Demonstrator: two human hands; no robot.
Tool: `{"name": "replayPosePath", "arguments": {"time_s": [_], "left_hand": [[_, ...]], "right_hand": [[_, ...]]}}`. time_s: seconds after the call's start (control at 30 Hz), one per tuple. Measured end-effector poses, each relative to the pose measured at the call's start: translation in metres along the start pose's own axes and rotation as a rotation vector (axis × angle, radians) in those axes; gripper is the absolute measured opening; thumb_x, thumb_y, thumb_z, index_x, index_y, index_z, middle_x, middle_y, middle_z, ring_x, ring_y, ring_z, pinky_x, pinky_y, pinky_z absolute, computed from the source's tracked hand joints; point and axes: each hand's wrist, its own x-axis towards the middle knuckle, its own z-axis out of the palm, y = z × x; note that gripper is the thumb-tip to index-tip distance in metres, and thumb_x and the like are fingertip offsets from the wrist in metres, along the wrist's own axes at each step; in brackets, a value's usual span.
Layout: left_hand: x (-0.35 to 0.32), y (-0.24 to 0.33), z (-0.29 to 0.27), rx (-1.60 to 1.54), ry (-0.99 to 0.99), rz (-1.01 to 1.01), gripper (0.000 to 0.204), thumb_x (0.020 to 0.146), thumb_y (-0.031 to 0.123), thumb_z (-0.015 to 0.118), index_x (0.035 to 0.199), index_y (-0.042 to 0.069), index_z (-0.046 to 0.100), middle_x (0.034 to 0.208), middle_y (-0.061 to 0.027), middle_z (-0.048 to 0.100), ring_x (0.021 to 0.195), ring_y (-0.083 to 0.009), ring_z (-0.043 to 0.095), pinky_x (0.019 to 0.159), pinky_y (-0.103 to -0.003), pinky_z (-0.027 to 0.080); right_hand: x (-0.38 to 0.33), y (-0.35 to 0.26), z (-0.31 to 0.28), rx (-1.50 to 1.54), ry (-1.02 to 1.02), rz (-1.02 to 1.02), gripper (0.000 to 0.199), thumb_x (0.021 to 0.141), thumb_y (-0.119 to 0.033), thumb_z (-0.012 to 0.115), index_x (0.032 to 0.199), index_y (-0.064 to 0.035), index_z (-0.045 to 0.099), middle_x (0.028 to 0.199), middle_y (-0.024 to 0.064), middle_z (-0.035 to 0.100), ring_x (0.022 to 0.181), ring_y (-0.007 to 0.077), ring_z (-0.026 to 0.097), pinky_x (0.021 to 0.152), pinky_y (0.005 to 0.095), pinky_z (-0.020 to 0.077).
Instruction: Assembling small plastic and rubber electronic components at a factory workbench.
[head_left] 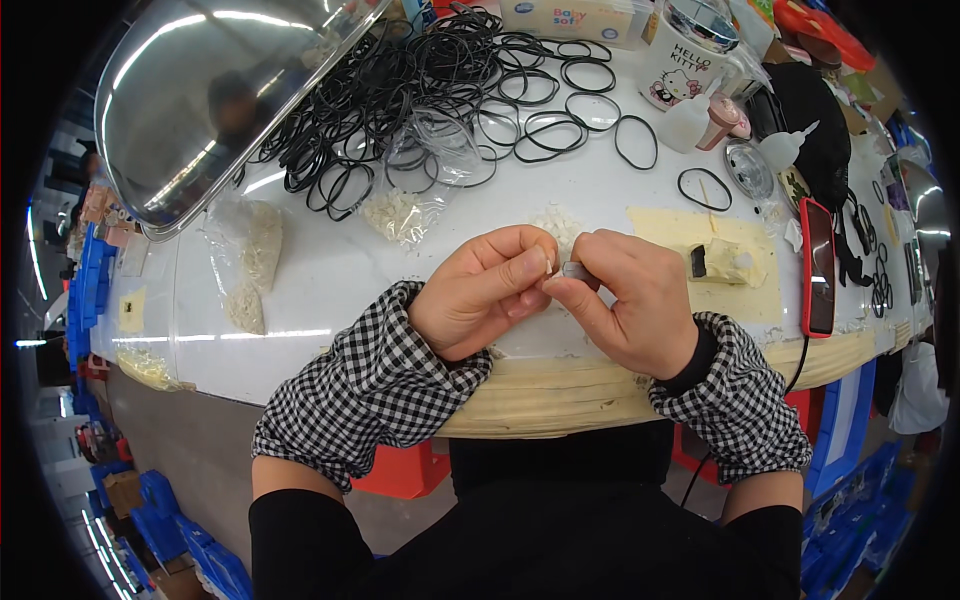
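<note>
Blue bins (160, 500) and heaped bands (370, 90) suggest a workshop.

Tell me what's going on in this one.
A person works bare-handed at a white table. The left hand pinches a small white piece, and the right hand holds a small grey piece close beside it. Just beyond the hands lies a pile of pale bits; farther back is a heap of black bands.

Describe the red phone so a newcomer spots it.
On the white table, look right, past the right hand and yellow sheet. Just beyond is the phone, its red rim and dark face setting it apart from that pale sheet.
</note>
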Motion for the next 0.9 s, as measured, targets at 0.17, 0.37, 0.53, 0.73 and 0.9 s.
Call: {"name": "replayPosePath", "arguments": {"time_s": [0.17,0.37,0.53,0.73,0.9], "left_hand": [[-0.001,0.005,-0.001,0.122,0.100,0.020,0.016,0.095,0.019,0.052,0.096,0.003,0.055,0.080,0.0018,0.053,0.070,-0.0056,0.044,0.064,-0.018,0.037],[0.002,0.006,-0.002,0.119,0.339,0.022,0.015,0.094,0.017,0.052,0.097,0.002,0.055,0.091,-0.0042,0.060,0.079,-0.0081,0.053,0.069,-0.019,0.044],[0.003,0.009,-0.008,0.011,0.479,0.069,0.016,0.091,0.013,0.053,0.102,0.001,0.052,0.101,-0.0089,0.058,0.089,-0.0121,0.058,0.078,-0.020,0.050],[0.002,0.010,-0.009,-0.097,0.480,0.081,0.021,0.091,0.009,0.053,0.108,-0.002,0.048,0.101,-0.0107,0.057,0.089,-0.0153,0.058,0.078,-0.022,0.050],[0.002,0.009,-0.008,-0.058,0.466,0.056,0.020,0.091,0.012,0.054,0.107,-0.001,0.051,0.098,-0.0078,0.057,0.085,-0.0121,0.056,0.075,-0.020,0.049]], "right_hand": [[0.000,0.002,-0.008,0.027,0.000,0.056,0.032,0.082,-0.030,0.066,0.070,-0.0057,0.051,0.058,0.0053,0.051,0.049,0.0206,0.051,0.045,0.0302,0.0383],[0.002,0.003,-0.012,0.043,0.071,0.206,0.023,0.083,-0.019,0.067,0.076,-0.0020,0.052,0.065,0.0091,0.053,0.052,0.0220,0.051,0.047,0.0295,0.0398],[0.000,0.010,-0.016,-0.006,-0.104,0.160,0.016,0.079,-0.014,0.067,0.081,-0.0015,0.056,0.071,0.0090,0.055,0.062,0.0250,0.056,0.056,0.0322,0.0442],[-0.004,0.008,-0.020,-0.077,-0.419,0.181,0.015,0.077,-0.015,0.066,0.082,-0.0033,0.059,0.076,0.0083,0.057,0.068,0.0279,0.059,0.059,0.0362,0.0462],[-0.008,0.003,-0.014,-0.161,-0.478,0.169,0.015,0.078,-0.015,0.065,0.083,-0.0033,0.058,0.079,0.0085,0.056,0.069,0.0291,0.059,0.059,0.0370,0.0464]]}}
